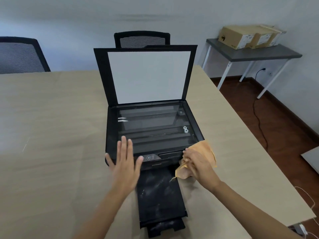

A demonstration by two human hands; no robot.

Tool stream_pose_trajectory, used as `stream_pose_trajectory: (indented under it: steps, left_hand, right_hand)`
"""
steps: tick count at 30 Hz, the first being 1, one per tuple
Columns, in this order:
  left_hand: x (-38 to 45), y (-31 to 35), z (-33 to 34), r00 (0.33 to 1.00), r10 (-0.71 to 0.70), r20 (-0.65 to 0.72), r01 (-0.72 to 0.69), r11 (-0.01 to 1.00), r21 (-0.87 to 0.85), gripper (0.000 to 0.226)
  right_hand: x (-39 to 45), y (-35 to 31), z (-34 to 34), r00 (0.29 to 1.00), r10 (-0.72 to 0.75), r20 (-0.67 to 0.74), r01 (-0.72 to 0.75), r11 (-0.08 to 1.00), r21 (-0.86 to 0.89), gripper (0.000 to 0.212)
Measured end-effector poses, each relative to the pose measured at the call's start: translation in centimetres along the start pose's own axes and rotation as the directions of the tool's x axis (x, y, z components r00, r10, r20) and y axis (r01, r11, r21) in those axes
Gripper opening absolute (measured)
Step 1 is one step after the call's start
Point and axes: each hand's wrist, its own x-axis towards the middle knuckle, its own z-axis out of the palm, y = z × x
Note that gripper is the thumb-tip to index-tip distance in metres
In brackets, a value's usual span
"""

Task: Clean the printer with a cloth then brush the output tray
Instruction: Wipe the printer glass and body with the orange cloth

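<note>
1. Head view, nearest: the black output tray [160, 199] is pulled out from the printer's front toward the near edge of the table [51, 135], its surface smeared with pale dust.
2. The left hand [124, 163] lies flat with straight, spread fingers over the printer's front left corner, its grip wide and holding nothing.
3. The right hand [198, 163] has its grip closed round a bunched orange cloth [205, 152], pressed against the printer's front right corner just above the tray.
4. The printer [151, 135] sits mid-table, nearer the right edge, its scanner glass [155, 125] exposed.
5. The scanner lid [146, 75] stands raised, its white underside facing the camera.
6. Beyond the far edge stand two black mesh chairs [22, 54].
7. Far right, a grey side table [259, 52] by the wall carries cardboard boxes [248, 37].
</note>
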Motion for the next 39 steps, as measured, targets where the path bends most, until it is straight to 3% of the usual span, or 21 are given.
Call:
stream_pose_trajectory:
  steps: [3, 6, 10, 13, 17, 22, 28, 30, 32, 35, 39]
  left_hand:
    - [1.2, -2.3, -0.9, 0.996, -0.073, -0.056, 0.071, 0.996, -0.046, 0.072]
    - [1.9, -3.6, -1.1, 0.990, -0.127, -0.067, 0.121, 0.989, -0.081, 0.068]
    - [2.5, -4.3, -1.0, 0.987, -0.153, -0.056, 0.148, 0.985, -0.093, 0.069]
    - [2.9, -4.4, -0.4, 0.985, -0.164, -0.055, 0.158, 0.983, -0.094, 0.064]
    - [2.8, -4.2, 0.0, 0.978, -0.192, -0.080, 0.182, 0.977, -0.114, 0.059]
    - [3.3, -4.3, -0.2, 0.973, -0.223, -0.063, 0.208, 0.959, -0.192, 0.062]
    - [3.6, -4.2, 0.2, 0.967, -0.246, -0.061, 0.237, 0.963, -0.128, 0.062]
    - [3.6, -4.2, 0.2, 0.967, -0.248, -0.054, 0.241, 0.964, -0.113, 0.065]
    - [3.5, -4.1, 0.1, 0.968, -0.248, -0.047, 0.242, 0.965, -0.101, 0.067]
    - [3.6, -4.1, 0.2, 0.966, -0.255, -0.037, 0.251, 0.964, -0.092, 0.067]
    - [3.6, -4.1, 0.2, 0.967, -0.253, -0.029, 0.249, 0.963, -0.105, 0.065]
  right_hand:
    - [0.1, -0.3, 0.3, 0.988, 0.066, -0.141, -0.081, 0.992, -0.100, 0.040]
    - [0.0, -0.9, 0.6, 0.955, 0.097, -0.281, -0.122, 0.990, -0.073, 0.022]
    - [1.7, -2.2, -0.5, 0.952, 0.149, -0.266, -0.135, 0.988, 0.070, 0.013]
    - [2.9, -2.5, -1.2, 0.934, 0.259, -0.248, -0.227, 0.963, 0.147, 0.020]
    - [2.3, -1.5, 0.0, 0.955, 0.121, -0.272, -0.150, 0.985, -0.086, 0.011]
    - [0.3, -0.8, 0.4, 0.984, -0.024, -0.179, -0.044, 0.930, -0.366, 0.030]
    - [1.6, -1.0, 0.1, 0.996, -0.065, -0.058, 0.045, 0.953, -0.298, 0.034]
    - [2.5, -1.4, -0.4, 0.997, -0.004, -0.074, -0.013, 0.975, -0.223, 0.025]
    - [3.9, -2.0, -1.1, 0.981, 0.169, -0.093, -0.181, 0.973, -0.140, 0.017]
    - [5.6, -2.8, -1.8, 0.912, 0.410, -0.034, -0.409, 0.912, 0.025, 0.025]
    - [6.3, -3.2, -2.1, 0.917, 0.398, 0.032, -0.397, 0.917, -0.030, 0.013]
